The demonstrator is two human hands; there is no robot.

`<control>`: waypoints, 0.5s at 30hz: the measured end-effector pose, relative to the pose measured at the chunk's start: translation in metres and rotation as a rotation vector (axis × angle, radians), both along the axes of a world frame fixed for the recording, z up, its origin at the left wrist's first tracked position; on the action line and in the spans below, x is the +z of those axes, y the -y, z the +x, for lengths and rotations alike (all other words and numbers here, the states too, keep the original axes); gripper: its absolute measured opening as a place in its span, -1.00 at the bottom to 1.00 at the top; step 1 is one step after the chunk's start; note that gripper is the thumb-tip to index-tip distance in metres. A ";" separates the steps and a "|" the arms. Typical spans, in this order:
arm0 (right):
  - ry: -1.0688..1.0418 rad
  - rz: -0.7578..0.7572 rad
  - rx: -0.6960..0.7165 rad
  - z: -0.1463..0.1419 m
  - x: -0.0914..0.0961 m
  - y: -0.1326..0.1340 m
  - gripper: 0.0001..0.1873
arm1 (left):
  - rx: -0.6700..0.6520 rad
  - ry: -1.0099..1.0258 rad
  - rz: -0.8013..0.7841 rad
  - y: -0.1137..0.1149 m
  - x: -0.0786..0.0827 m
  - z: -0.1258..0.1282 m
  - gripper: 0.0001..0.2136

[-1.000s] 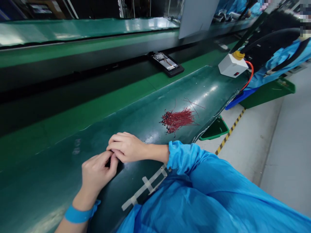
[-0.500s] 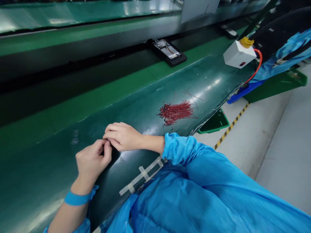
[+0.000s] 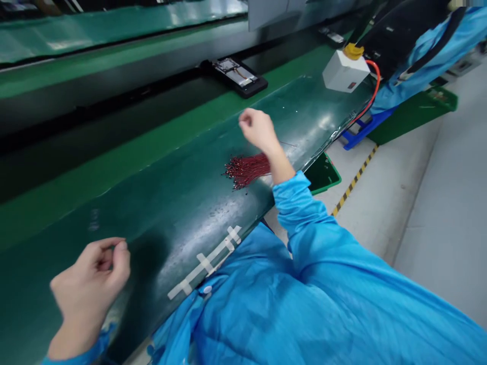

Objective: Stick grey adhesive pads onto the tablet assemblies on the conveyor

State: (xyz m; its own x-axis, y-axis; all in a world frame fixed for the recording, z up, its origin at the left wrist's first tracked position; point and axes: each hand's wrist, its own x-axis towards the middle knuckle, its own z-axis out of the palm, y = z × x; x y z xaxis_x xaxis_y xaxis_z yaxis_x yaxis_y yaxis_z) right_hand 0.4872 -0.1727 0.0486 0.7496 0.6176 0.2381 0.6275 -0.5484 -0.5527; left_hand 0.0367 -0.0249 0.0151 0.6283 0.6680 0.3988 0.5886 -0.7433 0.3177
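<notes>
Right hand now parted from left hand, beyond red wires; both grips pinched narrow, contents unclear.

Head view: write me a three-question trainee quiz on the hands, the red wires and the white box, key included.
1. True or false: the left hand and the right hand are apart.
2. Which hand is nearer the red wires? A) left; B) right.
3. Fill in the colour: the white box has a ____ piece on top.

Key: 1 true; 2 B; 3 yellow.
</notes>
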 end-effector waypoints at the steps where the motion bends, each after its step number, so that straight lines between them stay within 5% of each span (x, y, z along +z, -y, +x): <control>1: 0.003 -0.101 -0.117 0.022 -0.004 0.017 -0.77 | 0.007 -0.003 -0.025 0.001 0.000 0.000 -0.68; 3: -0.018 -0.266 -0.263 0.053 -0.014 0.043 -0.75 | 0.010 0.006 -0.060 0.002 0.001 0.003 -0.67; 6: -0.100 -0.404 -0.269 0.074 -0.033 0.060 -0.64 | 0.008 -0.001 -0.043 0.004 0.002 0.011 -0.67; 11: -0.011 -0.400 -0.175 0.058 -0.046 0.061 -0.63 | -0.027 -0.072 0.035 0.014 0.004 0.024 -0.66; 15: 0.088 -0.288 0.187 0.015 -0.043 0.069 -0.75 | -0.092 -0.120 0.052 0.021 0.004 0.032 -0.66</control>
